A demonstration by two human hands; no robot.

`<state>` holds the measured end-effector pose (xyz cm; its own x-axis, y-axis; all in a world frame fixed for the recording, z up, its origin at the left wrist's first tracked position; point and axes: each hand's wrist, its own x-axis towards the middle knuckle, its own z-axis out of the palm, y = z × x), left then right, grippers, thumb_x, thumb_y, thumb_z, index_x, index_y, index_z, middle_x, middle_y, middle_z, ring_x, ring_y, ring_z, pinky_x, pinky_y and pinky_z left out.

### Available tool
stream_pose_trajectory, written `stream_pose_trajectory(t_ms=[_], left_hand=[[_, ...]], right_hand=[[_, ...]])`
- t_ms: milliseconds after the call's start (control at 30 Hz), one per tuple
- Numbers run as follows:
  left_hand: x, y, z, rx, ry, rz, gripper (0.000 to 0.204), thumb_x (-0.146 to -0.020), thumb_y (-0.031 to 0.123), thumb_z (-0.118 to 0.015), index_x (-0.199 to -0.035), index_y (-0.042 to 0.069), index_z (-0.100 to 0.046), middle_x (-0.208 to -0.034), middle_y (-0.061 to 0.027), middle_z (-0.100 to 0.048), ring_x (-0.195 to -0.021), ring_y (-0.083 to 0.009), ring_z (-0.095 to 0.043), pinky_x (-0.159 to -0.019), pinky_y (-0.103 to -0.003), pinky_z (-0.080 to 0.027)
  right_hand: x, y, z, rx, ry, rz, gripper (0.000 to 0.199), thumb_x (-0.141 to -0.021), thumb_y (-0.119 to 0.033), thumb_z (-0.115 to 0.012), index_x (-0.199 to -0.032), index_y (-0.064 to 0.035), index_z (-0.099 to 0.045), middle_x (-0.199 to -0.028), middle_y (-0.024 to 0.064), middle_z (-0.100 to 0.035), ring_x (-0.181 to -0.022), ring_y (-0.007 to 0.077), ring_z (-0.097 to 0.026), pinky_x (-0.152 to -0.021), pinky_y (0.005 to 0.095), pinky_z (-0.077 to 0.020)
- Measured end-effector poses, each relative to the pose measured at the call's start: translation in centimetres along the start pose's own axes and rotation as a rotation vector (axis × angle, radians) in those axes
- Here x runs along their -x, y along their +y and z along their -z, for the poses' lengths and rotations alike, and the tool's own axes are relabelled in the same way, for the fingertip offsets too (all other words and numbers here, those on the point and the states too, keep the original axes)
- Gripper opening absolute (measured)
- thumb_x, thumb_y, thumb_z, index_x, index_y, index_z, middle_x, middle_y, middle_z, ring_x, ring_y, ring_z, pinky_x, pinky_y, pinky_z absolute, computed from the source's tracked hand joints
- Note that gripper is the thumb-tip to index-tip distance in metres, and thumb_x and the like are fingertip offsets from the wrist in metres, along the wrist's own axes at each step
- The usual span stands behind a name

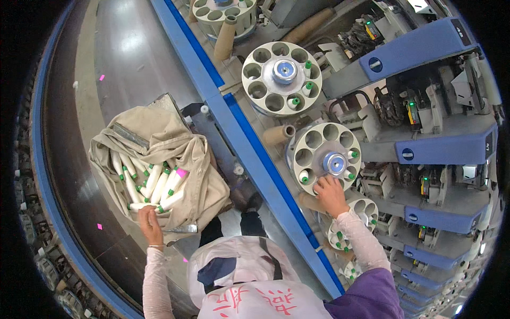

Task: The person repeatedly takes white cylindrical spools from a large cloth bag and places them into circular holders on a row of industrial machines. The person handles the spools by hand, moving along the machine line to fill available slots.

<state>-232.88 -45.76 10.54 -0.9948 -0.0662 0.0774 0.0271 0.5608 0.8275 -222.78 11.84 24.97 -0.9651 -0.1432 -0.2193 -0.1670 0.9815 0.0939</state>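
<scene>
My left hand (150,226) is at the near edge of a cloth-lined bin (195,198), its fingers closed on a white yarn bobbin (136,206) lying there. Several more white bobbins (154,181) with green ends lie heaped in the bin. On the right, my right hand (331,196) bends over the near rim of a round bobbin magazine (315,131) with a blue centre knob. Its fingers are curled together at a pocket, and whatever they hold is hidden. A few other pockets of this magazine hold green-tipped bobbins (304,176).
A second round magazine (265,101) stands beyond, with three green-tipped bobbins, and another (366,208) sits nearer my right forearm. Brown cones (278,135) stick up between them. A blue machine rail (249,143) runs between bin and magazines. Blue machine arms (446,152) line the right.
</scene>
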Motion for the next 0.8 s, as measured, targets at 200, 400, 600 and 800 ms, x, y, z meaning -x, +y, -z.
stream_pose_trajectory(t_ms=[200,400,600,800], left_hand=[[-2.5,-5.4,1.6,-0.165,-0.164,-0.06,0.015,-0.098,0.013,-0.057,-0.106,0.001,-0.062,-0.108,-0.0149,-0.061,-0.105,-0.0327,-0.057,-0.096,-0.04,-0.042],[1.2,-7.1,0.5,-0.19,-0.377,-0.041,0.037,-0.09,0.015,-0.069,-0.124,0.004,-0.058,-0.105,-0.0158,-0.062,-0.099,-0.0342,-0.059,-0.09,-0.044,-0.047],[3.5,-6.4,-1.1,-0.441,-0.443,0.307,0.066,-0.084,0.017,-0.076,-0.142,0.005,-0.046,-0.089,-0.0133,-0.068,-0.084,-0.0325,-0.062,-0.083,-0.043,-0.047],[5.6,-4.6,-2.1,-0.656,-0.443,0.366,0.075,-0.079,0.024,-0.078,-0.145,0.009,-0.045,-0.081,-0.019,-0.069,-0.077,-0.037,-0.066,-0.071,-0.05,-0.051]], right_hand=[[-0.4,-0.1,0.1,-0.051,-0.069,-0.017,0.014,-0.073,-0.016,-0.077,-0.08,-0.0104,-0.067,-0.099,0.0048,-0.058,-0.103,0.0252,-0.053,-0.087,0.0396,-0.0408],[-0.9,0.4,2.0,-0.448,0.175,-0.209,0.01,-0.082,-0.014,-0.071,-0.087,-0.0068,-0.067,-0.099,0.0091,-0.059,-0.1,0.0296,-0.057,-0.085,0.0411,-0.0443],[-1.9,7.4,5.6,-0.606,0.413,-0.351,0.014,-0.086,-0.01,-0.07,-0.096,-0.0019,-0.063,-0.11,0.0131,-0.059,-0.105,0.0302,-0.059,-0.089,0.0409,-0.0461],[-4.0,7.6,4.0,-0.581,0.64,-0.388,0.041,-0.08,0.001,-0.073,-0.119,-0.0021,-0.06,-0.126,0.0151,-0.057,-0.119,0.0319,-0.055,-0.103,0.0405,-0.0436]])
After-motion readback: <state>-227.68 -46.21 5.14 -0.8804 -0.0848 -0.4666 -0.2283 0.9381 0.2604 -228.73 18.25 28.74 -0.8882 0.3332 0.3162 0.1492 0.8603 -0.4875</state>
